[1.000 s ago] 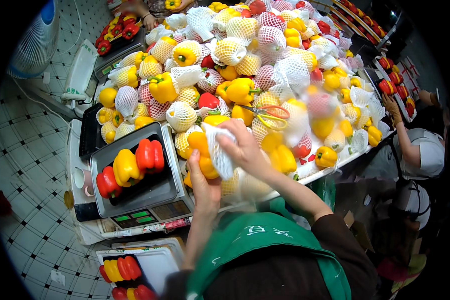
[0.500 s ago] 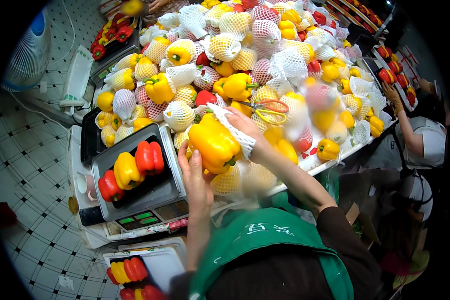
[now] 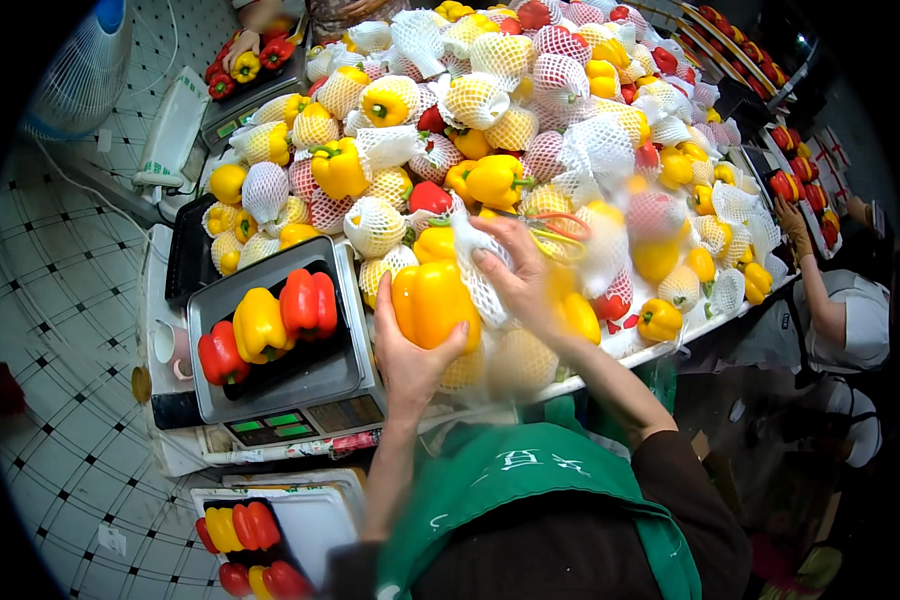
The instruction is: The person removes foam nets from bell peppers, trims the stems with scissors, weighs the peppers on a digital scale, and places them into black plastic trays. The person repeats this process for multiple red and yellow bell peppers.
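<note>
My left hand (image 3: pixel 415 355) is wrapped round a yellow bell pepper (image 3: pixel 435 300), thumb across its near side. Beside it, my right hand (image 3: pixel 515 270) grips a white foam net sleeve (image 3: pixel 480 265), which hangs against the pepper's right side. Left of my hands, a black tray (image 3: pixel 305 375) on a weighing scale (image 3: pixel 342 385) holds a red pepper (image 3: pixel 222 358), a yellow pepper (image 3: pixel 261 327) and another red pepper (image 3: pixel 308 303) in a row. Just beyond my right hand, scissors with red and yellow handles (image 3: pixel 560 236) lie on the heap, partly blurred.
A big heap of netted peppers (image 3: pixel 490 130) covers the table. Filled pepper trays (image 3: pixel 240 526) sit low at the left. At the far left, another person's hand (image 3: pixel 242 45) touches peppers; a person (image 3: pixel 845 310) works at the right. A fan (image 3: pixel 80 75) stands far left.
The net sleeve has come off more of the yellow pepper, pulled to the right by my right hand. My left hand has turned the pepper more upright and closed round it.
</note>
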Demonstrator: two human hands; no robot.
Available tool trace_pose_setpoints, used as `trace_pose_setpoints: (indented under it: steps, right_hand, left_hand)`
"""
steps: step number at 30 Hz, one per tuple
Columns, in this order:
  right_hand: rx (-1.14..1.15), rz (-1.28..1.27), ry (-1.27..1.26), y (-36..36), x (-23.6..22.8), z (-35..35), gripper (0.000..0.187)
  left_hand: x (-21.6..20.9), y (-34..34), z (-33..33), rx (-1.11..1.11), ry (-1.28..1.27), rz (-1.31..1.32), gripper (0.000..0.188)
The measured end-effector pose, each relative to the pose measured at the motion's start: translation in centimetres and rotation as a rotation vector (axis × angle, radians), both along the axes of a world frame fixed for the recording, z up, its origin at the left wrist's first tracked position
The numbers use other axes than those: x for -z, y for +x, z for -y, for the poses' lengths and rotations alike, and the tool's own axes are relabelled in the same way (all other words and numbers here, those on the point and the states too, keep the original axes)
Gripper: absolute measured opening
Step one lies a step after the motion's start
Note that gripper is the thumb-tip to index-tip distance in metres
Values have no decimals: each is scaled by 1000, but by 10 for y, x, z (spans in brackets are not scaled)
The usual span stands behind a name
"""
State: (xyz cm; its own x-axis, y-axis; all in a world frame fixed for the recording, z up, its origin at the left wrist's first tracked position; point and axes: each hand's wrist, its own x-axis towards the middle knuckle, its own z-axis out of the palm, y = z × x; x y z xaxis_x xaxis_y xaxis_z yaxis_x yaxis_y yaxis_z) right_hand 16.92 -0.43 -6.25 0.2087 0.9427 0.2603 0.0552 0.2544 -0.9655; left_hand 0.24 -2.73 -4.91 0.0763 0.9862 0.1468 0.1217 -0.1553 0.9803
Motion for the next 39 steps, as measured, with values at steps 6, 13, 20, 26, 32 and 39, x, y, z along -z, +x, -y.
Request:
trace_pose_setpoints:
  steps: [6, 13, 20, 26, 32, 39]
  right_hand:
    - [-527, 1051, 872, -7, -82, 0, 21]
    - [122, 1108, 460, 67, -91, -52, 18]
    - [-127, 880, 337, 50, -84, -18, 28]
    - [-489, 331, 124, 11, -71, 13, 22]
    - [-217, 472, 56, 28, -12, 2, 17]
    - [-162, -400, -360, 40, -7, -9, 28]
  left_hand:
    - [0, -10, -3, 8, 481, -651, 94]
    - [-8, -11, 9, 7, 429, -529, 93]
    - [-2, -20, 5, 98, 630, -409, 95]
    - [8, -21, 15, 153, 398, -235, 96]
    - [-16, -6, 10, 69, -432, 967, 71]
    - [-29, -3, -1, 47, -881, 1196, 59]
